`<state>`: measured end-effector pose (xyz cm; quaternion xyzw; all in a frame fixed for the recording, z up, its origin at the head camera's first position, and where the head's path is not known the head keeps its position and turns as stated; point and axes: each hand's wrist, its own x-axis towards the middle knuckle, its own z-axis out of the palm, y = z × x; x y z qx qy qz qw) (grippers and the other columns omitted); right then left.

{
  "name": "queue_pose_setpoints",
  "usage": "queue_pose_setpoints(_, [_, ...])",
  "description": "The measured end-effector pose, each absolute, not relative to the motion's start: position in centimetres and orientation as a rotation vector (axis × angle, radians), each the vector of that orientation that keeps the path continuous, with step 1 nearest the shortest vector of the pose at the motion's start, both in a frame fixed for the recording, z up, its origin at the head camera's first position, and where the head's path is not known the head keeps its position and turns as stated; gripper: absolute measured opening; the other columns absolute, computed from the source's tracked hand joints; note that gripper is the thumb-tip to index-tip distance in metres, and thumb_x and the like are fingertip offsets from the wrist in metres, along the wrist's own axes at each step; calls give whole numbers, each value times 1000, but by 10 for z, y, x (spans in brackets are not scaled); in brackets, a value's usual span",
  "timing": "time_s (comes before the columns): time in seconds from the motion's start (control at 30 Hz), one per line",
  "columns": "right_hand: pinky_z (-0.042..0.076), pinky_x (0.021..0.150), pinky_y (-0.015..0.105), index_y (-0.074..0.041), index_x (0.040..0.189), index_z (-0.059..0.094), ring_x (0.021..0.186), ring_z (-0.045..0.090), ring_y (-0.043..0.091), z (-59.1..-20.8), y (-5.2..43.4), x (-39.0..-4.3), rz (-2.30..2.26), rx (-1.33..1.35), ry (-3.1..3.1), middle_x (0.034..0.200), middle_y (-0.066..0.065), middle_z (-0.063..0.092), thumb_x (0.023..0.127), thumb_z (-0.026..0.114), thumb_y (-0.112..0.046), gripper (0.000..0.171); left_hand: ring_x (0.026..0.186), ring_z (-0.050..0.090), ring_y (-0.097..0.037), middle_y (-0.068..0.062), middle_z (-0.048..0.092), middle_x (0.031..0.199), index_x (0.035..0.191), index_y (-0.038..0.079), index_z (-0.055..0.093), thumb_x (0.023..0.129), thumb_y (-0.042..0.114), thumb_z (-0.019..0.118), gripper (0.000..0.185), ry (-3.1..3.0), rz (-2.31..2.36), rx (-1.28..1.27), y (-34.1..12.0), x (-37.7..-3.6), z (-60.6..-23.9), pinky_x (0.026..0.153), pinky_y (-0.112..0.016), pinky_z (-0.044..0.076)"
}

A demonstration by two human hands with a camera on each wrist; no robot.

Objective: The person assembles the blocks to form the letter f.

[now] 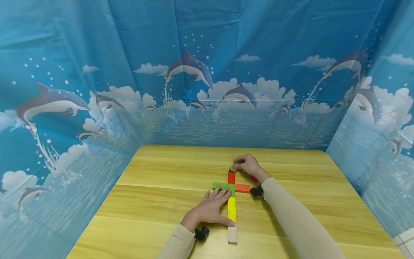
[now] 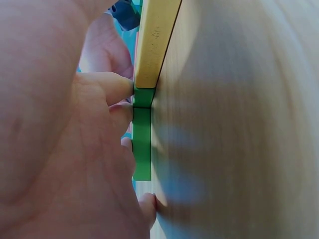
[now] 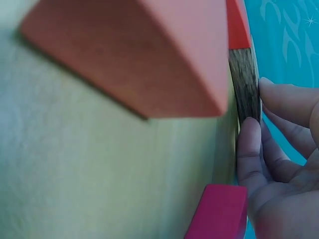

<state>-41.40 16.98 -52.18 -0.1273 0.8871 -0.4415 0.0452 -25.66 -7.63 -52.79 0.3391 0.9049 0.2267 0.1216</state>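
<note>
Coloured wooden blocks lie flat in a cross shape. From near to far run a plain wood block (image 1: 232, 236), a yellow block (image 1: 231, 209), a green block (image 1: 231, 186) and a red block (image 1: 231, 177). Another green block (image 1: 217, 185) forms the left arm, an orange block (image 1: 243, 188) the right. At the far end my right hand (image 1: 249, 165) pinches a dark brown wooden block (image 3: 245, 82) between thumb and fingers, its end against the red one. My left hand (image 1: 211, 208) spreads over the cross, fingertips on the green blocks, thumb where yellow meets plain wood.
A dark pink block (image 3: 219, 209) lies on the table (image 1: 155, 201), partly hidden behind my right wrist. Black wrist cameras (image 1: 202, 233) sit at both wrists. A blue dolphin-print curtain (image 1: 200, 126) hangs along the table's back and sides.
</note>
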Motion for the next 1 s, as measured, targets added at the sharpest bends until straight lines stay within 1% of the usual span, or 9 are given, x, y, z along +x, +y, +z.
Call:
queue_pose_setpoints(0.1, [53, 87, 44, -4, 129, 67, 108, 61, 29, -521, 171, -412, -1351, -384, 2701, 121, 13, 66, 99, 67, -14, 32, 154, -3, -25, 6, 1, 169, 164, 26, 12, 81, 73, 67, 110, 2640, 666, 992, -76, -256, -529, 117, -65, 5])
queue_pose_setpoints(0.3, [55, 80, 41, -5, 132, 65, 102, 62, 28, -514, 177, -410, -1379, -354, 2699, 118, 13, 65, 99, 67, -15, 35, 154, -4, -25, 6, 0, 169, 164, 27, 11, 81, 74, 66, 111, 2638, 659, 993, -77, -256, -531, 117, -65, 5])
queue_pose_setpoints(0.47, [54, 82, 42, -7, 132, 66, 107, 60, 28, -507, 187, -406, -1415, -335, 2730, 120, 11, 64, 100, 66, -17, 34, 154, -4, -26, 6, 0, 169, 164, 26, 11, 81, 75, 65, 111, 2645, 655, 1004, -77, -257, -533, 117, -65, 5])
queue_pose_setpoints(0.6, [55, 84, 42, -5, 130, 67, 107, 61, 28, -502, 196, -398, -1414, -368, 2766, 118, 10, 66, 99, 67, -16, 33, 154, -5, -25, 6, 0, 169, 164, 25, 11, 80, 76, 65, 112, 2645, 653, 1005, -77, -257, -531, 117, -65, 4])
queue_pose_setpoints(0.77, [55, 81, 40, -5, 127, 69, 101, 62, 27, -500, 206, -387, -1410, -372, 2790, 111, 9, 68, 98, 68, -15, 31, 154, -3, -27, 5, 1, 169, 164, 24, 12, 80, 74, 66, 111, 2637, 672, 1009, -77, -256, -530, 117, -66, 4])
queue_pose_setpoints(1.0, [56, 77, 39, -2, 127, 68, 100, 62, 29, -500, 218, -366, -1397, -343, 2814, 109, 11, 67, 98, 68, -14, 31, 154, -3, -28, 5, 0, 169, 164, 25, 11, 81, 73, 67, 112, 2643, 672, 1014, -77, -255, -530, 117, -66, 4])
